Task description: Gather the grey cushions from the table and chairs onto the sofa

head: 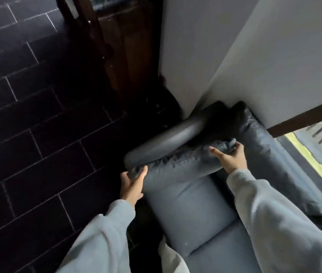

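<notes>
A grey cushion (179,164) lies across the end of the grey sofa (193,213), leaning against the sofa's rounded armrest (166,140). My left hand (132,186) grips the cushion's near-left corner. At the far-right corner, my right hand (229,156) holds the cushion with fingers curled over its edge. Both arms wear light grey sleeves. The sofa's back cushions (264,146) run along the wall at the right.
Dark tiled floor (38,125) spreads to the left of the sofa. A dark wooden cabinet (120,46) stands beyond the armrest beside a white wall (254,46). A window (321,150) with a dark sill lies behind the sofa at right.
</notes>
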{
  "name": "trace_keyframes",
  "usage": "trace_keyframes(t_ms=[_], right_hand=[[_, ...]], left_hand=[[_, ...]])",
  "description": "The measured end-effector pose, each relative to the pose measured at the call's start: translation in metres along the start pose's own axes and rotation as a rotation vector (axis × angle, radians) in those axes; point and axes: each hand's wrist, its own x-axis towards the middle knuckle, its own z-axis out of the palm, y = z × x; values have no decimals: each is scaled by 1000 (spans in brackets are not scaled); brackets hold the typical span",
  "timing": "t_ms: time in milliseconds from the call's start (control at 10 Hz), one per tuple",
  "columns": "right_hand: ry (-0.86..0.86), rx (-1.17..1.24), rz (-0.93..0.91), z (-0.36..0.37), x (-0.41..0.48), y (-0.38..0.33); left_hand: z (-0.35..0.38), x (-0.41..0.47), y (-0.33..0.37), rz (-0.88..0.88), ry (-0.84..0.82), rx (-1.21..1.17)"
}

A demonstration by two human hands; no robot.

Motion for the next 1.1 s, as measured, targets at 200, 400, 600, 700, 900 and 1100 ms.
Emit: trace_keyframes(t_ms=[200, 400, 600, 700, 900, 1100], right_hand=[[-186, -137, -65, 60, 100, 60], [-179, -99, -166, 92, 168, 85], [-75, -20, -228, 105, 165, 118], [-85, -27, -197, 108, 161, 136], [-72, -120, -133, 126, 186, 127], [-43, -190, -151, 119, 153, 115]], left_hand=[[32, 87, -93, -142, 77, -123], [61, 149, -118, -62, 160, -274], [52, 158, -126, 38, 152, -215], [47, 159, -135, 46, 149, -191], [62, 182, -120, 94, 195, -165], [59, 186, -106, 64, 200, 160]])
